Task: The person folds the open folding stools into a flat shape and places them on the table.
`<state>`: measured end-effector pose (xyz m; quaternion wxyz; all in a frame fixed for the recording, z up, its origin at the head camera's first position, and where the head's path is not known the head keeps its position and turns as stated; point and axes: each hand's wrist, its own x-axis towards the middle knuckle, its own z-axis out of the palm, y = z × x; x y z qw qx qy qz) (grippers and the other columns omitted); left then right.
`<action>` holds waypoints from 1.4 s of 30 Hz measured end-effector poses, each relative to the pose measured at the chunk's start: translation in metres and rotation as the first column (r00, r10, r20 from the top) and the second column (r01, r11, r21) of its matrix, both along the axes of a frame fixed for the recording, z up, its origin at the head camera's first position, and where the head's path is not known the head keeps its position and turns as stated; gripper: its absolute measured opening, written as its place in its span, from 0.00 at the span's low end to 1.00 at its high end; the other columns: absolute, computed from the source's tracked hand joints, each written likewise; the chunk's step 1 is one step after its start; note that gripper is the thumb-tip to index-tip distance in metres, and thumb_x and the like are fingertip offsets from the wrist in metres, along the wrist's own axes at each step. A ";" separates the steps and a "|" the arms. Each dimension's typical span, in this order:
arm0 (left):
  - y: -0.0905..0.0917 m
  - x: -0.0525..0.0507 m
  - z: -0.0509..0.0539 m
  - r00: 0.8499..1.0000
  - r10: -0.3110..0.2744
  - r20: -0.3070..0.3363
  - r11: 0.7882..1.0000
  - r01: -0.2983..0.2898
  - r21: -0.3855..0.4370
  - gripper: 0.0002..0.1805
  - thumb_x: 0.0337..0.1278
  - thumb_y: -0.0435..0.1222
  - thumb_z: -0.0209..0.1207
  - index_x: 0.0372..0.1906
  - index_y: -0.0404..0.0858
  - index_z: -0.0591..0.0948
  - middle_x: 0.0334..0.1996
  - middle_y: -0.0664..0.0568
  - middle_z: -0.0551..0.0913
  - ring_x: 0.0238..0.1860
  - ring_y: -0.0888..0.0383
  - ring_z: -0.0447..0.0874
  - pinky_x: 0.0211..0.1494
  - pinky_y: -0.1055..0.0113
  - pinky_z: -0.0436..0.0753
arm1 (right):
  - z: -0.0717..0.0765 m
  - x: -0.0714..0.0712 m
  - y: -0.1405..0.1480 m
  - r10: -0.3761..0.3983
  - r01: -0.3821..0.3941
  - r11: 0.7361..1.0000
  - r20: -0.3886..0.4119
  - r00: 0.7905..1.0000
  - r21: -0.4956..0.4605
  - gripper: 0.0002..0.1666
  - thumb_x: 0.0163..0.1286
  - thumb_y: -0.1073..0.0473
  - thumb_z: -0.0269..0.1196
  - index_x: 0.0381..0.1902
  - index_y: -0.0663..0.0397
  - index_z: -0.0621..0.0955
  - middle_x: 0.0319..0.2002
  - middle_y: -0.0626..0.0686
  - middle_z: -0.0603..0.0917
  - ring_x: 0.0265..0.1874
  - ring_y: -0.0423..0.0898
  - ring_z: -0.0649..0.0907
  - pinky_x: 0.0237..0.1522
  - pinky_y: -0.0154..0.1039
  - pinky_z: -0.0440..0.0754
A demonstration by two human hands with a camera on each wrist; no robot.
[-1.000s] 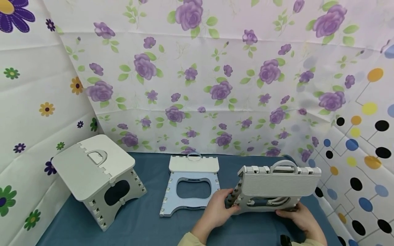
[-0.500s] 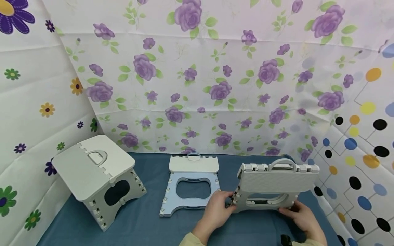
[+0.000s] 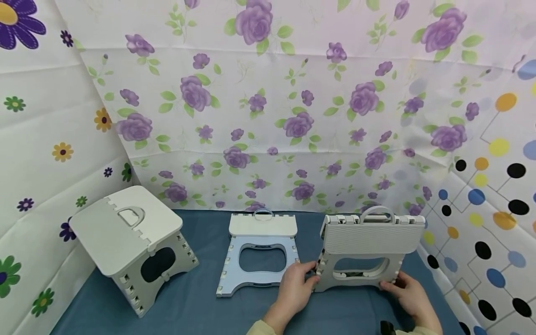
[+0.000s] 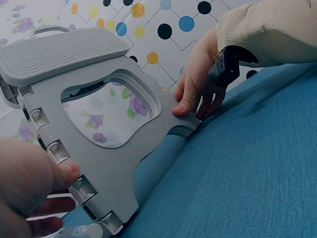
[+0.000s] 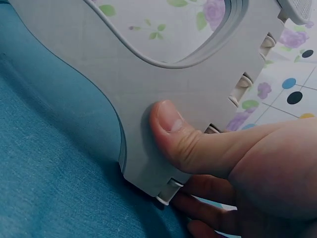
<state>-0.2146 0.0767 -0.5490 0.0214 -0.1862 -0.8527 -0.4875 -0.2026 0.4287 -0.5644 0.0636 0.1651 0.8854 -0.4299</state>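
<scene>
A grey folding stool (image 3: pixel 368 270) stands nearly folded on its legs at the right in the head view, with its ribbed seat half (image 3: pixel 374 236) hanging down in front and its carry handle on top. My left hand (image 3: pixel 294 286) grips the lower left hinged edge; in the left wrist view the thumb (image 4: pixel 67 171) lies on that edge. My right hand (image 3: pixel 412 295) pinches the lower right leg, the thumb (image 5: pixel 171 126) on the front face and fingers behind. Through the oval opening in the leg panel the backdrop shows in both wrist views.
A light blue and white folding stool (image 3: pixel 257 265) lies folded close to the left hand. At the far left a grey-white stool (image 3: pixel 138 237) stands unfolded. Blue cloth (image 3: pixel 192 298) covers the table, with patterned sheets (image 3: pixel 259 116) hanging behind and at both sides.
The grey stool has tipped more upright and its panels have come closer together; its opening has become see-through. Its top has shifted slightly left and up. Both hands keep hold of it.
</scene>
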 end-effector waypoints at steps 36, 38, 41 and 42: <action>0.001 0.005 -0.001 0.992 0.100 0.077 0.979 -0.112 0.169 0.21 0.83 0.34 0.56 0.68 0.23 0.79 0.47 0.48 0.83 0.45 0.59 0.81 0.48 0.61 0.84 | 0.024 0.001 -0.006 0.171 -0.171 0.985 0.063 0.983 -0.006 0.51 0.83 0.32 0.54 0.75 0.77 0.68 0.65 0.70 0.79 0.62 0.61 0.80 0.62 0.63 0.78; 0.001 0.006 -0.001 0.991 0.110 0.071 0.979 -0.120 0.165 0.21 0.83 0.34 0.56 0.68 0.23 0.79 0.48 0.46 0.84 0.45 0.57 0.82 0.48 0.60 0.84 | 0.024 0.000 -0.007 0.168 -0.168 0.986 0.073 0.983 -0.016 0.52 0.82 0.30 0.55 0.75 0.76 0.68 0.66 0.70 0.78 0.64 0.63 0.78 0.64 0.65 0.76; 0.000 0.007 0.001 0.992 0.110 0.057 0.978 -0.118 0.170 0.22 0.83 0.34 0.56 0.69 0.23 0.78 0.49 0.43 0.84 0.47 0.54 0.83 0.49 0.59 0.85 | 0.024 -0.002 -0.008 0.166 -0.165 0.986 0.066 0.984 -0.012 0.52 0.83 0.30 0.54 0.75 0.76 0.69 0.63 0.68 0.81 0.61 0.61 0.80 0.62 0.63 0.77; 0.000 0.007 0.002 0.993 0.108 0.055 0.978 -0.116 0.172 0.22 0.83 0.34 0.56 0.69 0.22 0.77 0.49 0.42 0.85 0.47 0.53 0.83 0.49 0.59 0.85 | 0.024 -0.002 -0.008 0.158 -0.158 0.987 0.067 0.985 -0.016 0.52 0.83 0.30 0.53 0.74 0.76 0.69 0.62 0.67 0.82 0.59 0.59 0.80 0.62 0.62 0.78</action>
